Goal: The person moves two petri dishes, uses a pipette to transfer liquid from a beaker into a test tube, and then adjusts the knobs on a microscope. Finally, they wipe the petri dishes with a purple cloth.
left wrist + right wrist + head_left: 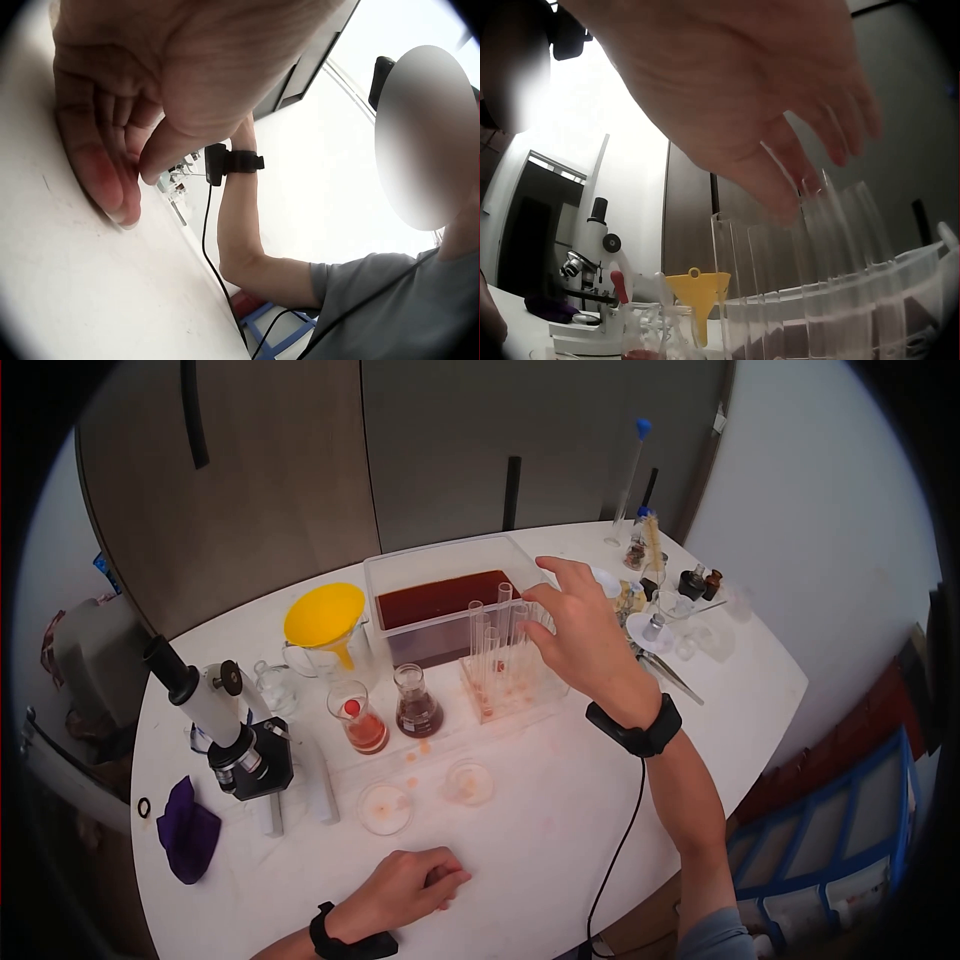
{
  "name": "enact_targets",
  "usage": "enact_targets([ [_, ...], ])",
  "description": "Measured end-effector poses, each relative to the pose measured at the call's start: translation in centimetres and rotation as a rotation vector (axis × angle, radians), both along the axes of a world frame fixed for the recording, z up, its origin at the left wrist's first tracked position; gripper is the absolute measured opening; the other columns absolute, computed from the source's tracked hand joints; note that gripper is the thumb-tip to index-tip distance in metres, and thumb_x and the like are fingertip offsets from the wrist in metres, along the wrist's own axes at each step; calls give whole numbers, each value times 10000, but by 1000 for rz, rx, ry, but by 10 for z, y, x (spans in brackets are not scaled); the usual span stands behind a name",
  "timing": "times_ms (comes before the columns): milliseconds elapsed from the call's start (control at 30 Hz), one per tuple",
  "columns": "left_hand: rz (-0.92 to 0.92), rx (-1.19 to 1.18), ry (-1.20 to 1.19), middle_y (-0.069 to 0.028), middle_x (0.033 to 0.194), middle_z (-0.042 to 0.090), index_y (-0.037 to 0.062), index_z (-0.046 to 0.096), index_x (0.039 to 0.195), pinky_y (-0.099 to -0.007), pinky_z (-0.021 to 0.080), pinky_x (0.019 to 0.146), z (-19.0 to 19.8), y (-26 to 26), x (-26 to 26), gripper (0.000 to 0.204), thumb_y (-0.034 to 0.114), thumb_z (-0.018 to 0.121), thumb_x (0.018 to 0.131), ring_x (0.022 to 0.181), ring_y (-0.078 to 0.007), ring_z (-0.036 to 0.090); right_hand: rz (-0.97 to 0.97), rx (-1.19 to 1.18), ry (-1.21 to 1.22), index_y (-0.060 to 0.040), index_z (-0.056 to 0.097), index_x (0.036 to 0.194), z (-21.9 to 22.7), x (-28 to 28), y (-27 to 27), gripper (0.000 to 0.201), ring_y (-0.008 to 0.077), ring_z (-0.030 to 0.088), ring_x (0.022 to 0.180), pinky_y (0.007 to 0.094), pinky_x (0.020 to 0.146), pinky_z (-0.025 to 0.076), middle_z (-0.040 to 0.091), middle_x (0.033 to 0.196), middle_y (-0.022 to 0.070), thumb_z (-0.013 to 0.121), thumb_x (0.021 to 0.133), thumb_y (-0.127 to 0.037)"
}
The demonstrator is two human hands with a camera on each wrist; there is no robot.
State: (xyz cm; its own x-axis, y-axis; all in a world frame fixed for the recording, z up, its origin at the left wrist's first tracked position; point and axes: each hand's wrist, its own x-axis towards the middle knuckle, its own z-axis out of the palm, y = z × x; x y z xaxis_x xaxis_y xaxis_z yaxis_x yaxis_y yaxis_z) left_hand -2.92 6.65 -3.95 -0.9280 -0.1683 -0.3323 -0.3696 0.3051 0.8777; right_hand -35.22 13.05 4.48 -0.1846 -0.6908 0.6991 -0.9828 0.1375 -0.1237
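Observation:
My right hand (585, 635) is over the back right of a clear rack (480, 705) of glass test tubes (476, 630). Its thumb and index fingertips are right at the tube rims, while the other fingers spread outward. In the right wrist view the thumb (769, 191) slants down beside the upright tubes (829, 262). All the tubes seen there stand upright. Near the front edge, my left hand (405, 890) rests on the white table with loosely curled fingers (94, 169) and holds nothing.
Behind the rack is a plastic tub (440, 625) of dark red liquid. Two flasks, one red (366, 732) and one dark (418, 715), a yellow funnel (325, 615), a microscope (235, 735) and two petri dishes (385, 808) stand leftward. Bottles (692, 582) and tweezers (670, 675) lie right.

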Motion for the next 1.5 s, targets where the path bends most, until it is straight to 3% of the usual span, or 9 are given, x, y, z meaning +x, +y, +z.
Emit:
enact_targets([
  [533,11,12,-26,-73,726,697,0,649,979,-292,514,624,0,1,0,218,215,659,1014,661,-157,718,31,-66,-318,44,692,877,30,1,0,172,408,570,1257,443,1020,485,621,1300,286,749,847,-116],
  [600,-6,-12,6,-82,738,700,-6,649,988,-291,519,631,-1,0,0,217,209,661,1013,669,-163,717,57,-160,-170,9,697,917,48,7,11,194,233,710,942,323,727,560,720,1159,154,761,893,-173],
  [800,-17,-141,153,-65,776,716,-22,682,1020,-271,554,661,22,-5,4,181,157,664,1011,690,-135,702,216,-134,-531,43,666,912,72,64,37,161,145,706,751,264,660,560,721,825,88,756,905,-91],
  [867,126,-125,204,-83,824,730,-24,697,1047,-272,568,678,55,-11,6,158,126,676,998,728,-150,723,273,-95,-565,42,668,927,64,81,33,157,145,711,756,262,666,565,724,830,94,759,900,-83],
  [1000,501,-439,706,-118,938,742,-41,692,1136,-290,595,736,79,-18,-8,195,41,702,959,866,-191,742,468,-19,-606,43,671,967,42,110,5,164,159,729,733,262,665,578,730,824,105,761,896,-74],
  [1100,508,-474,812,-128,1014,746,-41,673,1194,-295,595,760,67,-31,-17,259,48,712,954,926,-190,733,580,79,-687,58,677,981,35,133,-18,181,181,741,717,270,666,586,738,828,128,758,902,-83],
  [1267,539,-404,613,-128,1132,722,-34,644,1203,-289,592,779,80,-55,11,272,61,714,958,959,-172,724,640,63,-786,56,695,1033,23,139,-48,226,179,736,745,273,659,576,740,832,124,770,901,-111],
  [1333,666,-425,643,-109,1103,722,-34,642,1151,-287,595,785,86,-62,22,225,64,712,960,967,-159,723,449,-16,-602,47,703,1066,14,132,-57,273,176,721,734,278,624,551,736,836,122,782,898,-153],
  [1500,728,-354,705,-130,1130,702,-33,635,1110,-285,593,837,92,-69,27,166,42,688,972,1000,-171,722,449,172,-477,49,710,1025,-17,137,-73,203,276,667,647,362,636,535,709,874,170,753,847,-40],
])
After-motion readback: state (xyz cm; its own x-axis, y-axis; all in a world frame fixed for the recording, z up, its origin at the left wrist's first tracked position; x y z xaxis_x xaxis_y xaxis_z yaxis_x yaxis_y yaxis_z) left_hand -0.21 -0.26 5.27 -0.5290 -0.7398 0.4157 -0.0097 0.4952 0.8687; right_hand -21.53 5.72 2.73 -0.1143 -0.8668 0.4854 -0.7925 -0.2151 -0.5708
